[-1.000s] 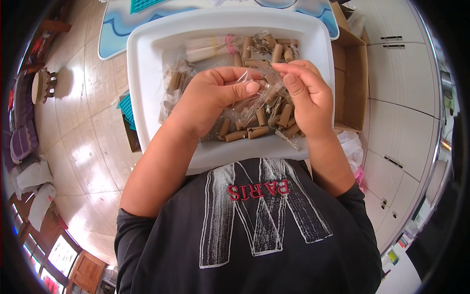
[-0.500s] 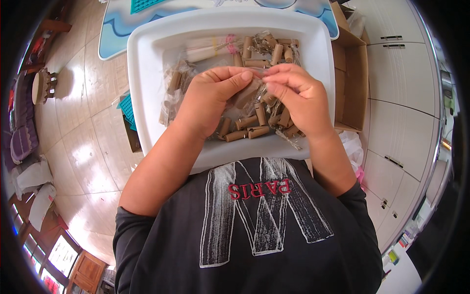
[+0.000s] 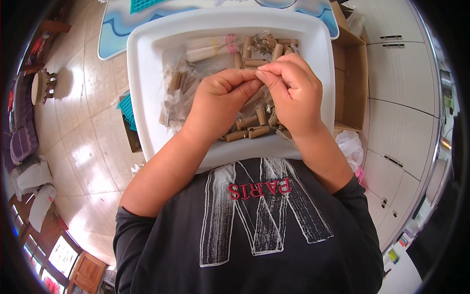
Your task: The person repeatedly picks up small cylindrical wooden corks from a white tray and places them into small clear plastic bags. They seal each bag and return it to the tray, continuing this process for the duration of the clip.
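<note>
Over a white plastic tub [image 3: 133, 78], both of my hands are closed in pinches and their fingertips meet. My left hand [image 3: 213, 98] and my right hand [image 3: 297, 98] grip the edge of a clear plastic bag, most of it hidden by the fingers. A brown, tube-like shape shows dimly below the pinch. Inside the tub, several small brown cylinders [image 3: 258, 131] lie loose under and beyond my hands, some with dried plant-like strands among them. Crumpled clear plastic bags [image 3: 171, 105] fill the tub's left side.
White sticks with a pink tie [image 3: 231, 44] lie at the tub's far side. A blue-and-white table [image 3: 115, 36] stands behind. An open cardboard box [image 3: 353, 88] is on the right, before white cabinets [image 3: 399, 73]. A teal textured sheet [image 3: 127, 110] sits to the left.
My right hand has turned and come in against the left, its fingers folding into a tighter pinch. The plastic and brown tube seen between the hands before are now mostly covered.
</note>
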Demonstrator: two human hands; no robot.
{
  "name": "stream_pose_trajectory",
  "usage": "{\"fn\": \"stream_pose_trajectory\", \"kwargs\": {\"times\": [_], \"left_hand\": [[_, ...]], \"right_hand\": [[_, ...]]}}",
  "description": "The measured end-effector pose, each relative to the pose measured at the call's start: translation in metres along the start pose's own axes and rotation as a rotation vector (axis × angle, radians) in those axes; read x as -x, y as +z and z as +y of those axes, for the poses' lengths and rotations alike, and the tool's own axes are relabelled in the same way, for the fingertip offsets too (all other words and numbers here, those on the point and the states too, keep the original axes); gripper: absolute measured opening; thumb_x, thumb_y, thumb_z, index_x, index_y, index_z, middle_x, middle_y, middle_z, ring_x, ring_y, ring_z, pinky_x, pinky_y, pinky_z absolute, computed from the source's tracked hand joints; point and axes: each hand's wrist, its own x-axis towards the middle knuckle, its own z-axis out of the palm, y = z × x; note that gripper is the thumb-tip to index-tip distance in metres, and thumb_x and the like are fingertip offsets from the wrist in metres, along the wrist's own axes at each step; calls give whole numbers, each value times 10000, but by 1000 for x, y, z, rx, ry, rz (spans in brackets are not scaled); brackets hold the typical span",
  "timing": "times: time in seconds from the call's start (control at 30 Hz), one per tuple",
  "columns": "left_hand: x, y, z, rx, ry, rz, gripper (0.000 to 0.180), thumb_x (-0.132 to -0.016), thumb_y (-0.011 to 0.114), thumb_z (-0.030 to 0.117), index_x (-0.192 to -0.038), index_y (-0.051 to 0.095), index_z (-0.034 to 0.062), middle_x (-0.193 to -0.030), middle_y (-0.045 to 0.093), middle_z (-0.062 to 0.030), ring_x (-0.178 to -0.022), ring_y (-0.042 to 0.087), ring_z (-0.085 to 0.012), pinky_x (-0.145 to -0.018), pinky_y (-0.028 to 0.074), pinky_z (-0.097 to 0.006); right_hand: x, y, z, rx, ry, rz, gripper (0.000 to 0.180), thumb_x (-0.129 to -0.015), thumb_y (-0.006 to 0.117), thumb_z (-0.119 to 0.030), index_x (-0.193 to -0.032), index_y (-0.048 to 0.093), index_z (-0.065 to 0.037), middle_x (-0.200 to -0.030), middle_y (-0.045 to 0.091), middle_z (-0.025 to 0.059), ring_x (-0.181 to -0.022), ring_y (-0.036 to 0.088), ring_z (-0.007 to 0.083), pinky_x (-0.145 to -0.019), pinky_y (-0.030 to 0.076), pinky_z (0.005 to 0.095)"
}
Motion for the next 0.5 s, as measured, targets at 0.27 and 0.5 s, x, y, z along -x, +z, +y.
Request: {"fn": "stream_pose_trajectory", "kwargs": {"times": [0.27,0.5], "left_hand": [[2,0,-3,-149,53,25,155,-870,555,53,-983,644,-4,-859,631,8,-801,544,-48,-742,440,-182],[-3,-8,7,47,-12,223,140,-856,589,89,-946,654,3,-827,647,-19,-739,557,-45,-653,444,-173]], "right_hand": [[-4,-5,17,-733,705,234,149,-900,535,-163,-851,574,-28,-666,486,-25,-517,360,49,-467,294,192],[-2,-23,22,-888,776,55,191,-876,590,-221,-896,587,-31,-618,470,-47,-511,365,20,-452,278,172]]}}
